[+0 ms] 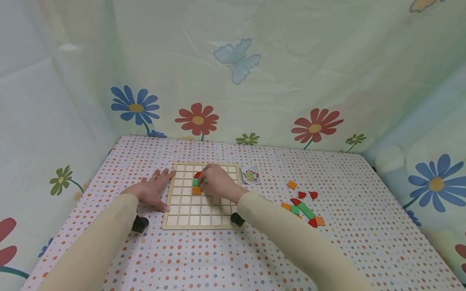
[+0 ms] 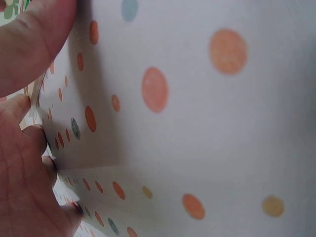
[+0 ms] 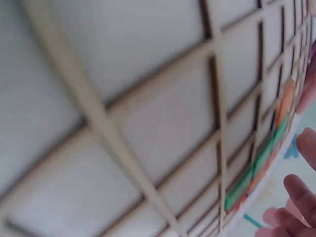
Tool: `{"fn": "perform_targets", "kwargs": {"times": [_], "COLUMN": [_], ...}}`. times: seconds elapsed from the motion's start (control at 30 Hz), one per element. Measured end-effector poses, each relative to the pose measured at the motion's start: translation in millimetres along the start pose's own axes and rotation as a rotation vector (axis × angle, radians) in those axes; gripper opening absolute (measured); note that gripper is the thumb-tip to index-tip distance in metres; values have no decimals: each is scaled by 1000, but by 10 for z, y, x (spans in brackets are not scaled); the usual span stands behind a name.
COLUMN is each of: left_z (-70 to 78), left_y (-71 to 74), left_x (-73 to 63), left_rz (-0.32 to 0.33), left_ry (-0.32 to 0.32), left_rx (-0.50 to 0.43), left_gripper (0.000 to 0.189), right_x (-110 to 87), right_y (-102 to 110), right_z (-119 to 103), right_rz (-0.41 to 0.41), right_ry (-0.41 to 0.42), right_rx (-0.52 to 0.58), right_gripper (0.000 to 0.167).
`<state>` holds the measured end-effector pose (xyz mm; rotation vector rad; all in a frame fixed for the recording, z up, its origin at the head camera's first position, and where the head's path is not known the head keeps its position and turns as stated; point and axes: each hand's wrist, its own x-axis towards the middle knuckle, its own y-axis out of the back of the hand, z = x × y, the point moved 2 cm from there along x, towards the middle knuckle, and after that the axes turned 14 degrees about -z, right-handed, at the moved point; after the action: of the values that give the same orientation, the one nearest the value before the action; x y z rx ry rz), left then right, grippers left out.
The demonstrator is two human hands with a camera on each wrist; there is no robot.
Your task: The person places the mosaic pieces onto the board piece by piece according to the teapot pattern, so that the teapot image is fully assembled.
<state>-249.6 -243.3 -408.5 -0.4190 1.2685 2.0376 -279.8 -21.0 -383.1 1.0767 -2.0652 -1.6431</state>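
Note:
A wooden grid board [image 1: 195, 220] lies on the dotted cloth. My left hand [image 1: 153, 190] rests beside it with fingers spread, the fingertips and thumb at its left edge. Over the middle of the grid, my right hand [image 1: 219, 184] reaches down, its fingertips close to the coloured pieces. In the right wrist view its fingers [image 3: 300, 197] stand apart, with nothing visible between them. A red rounded piece [image 1: 198, 175], a green piece [image 1: 195, 182] and an orange square [image 1: 196, 190] sit in the cells; the hand partly hides this area in the head view.
Right of the board lies a small pattern card [image 1: 250, 175] in a clear sleeve. Further right, loose pieces are scattered: a green rectangle [image 1: 306, 210], an orange square [image 1: 292, 184], a red quarter-round [image 1: 314, 195] and several others. A flowered curtain [image 1: 255, 121] stands behind the table.

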Motion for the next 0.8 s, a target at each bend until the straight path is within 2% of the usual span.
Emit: {"fn": "perform_targets", "kwargs": {"times": [0.13,0.3,0.53,0.8], "left_z": [0,17,42,43], "left_y": [-10,-15,-11,6], "left_x": [10,21,5,-26], "left_rz": [1,-1,-5,-11], "left_ry": [4,9,9,20], "left_rx": [2,-1,2,0], "left_gripper": [119,119,118,118], "right_x": [-114,-370,-920,-1586], "right_y": [118,261,391,397], "right_z": [64,244,662,1108], "right_rz": [14,21,60,116], "right_ry": [-2,-58,-155,-297], "right_rx": [53,117,153,152], "right_gripper": [10,12,13,13]}}
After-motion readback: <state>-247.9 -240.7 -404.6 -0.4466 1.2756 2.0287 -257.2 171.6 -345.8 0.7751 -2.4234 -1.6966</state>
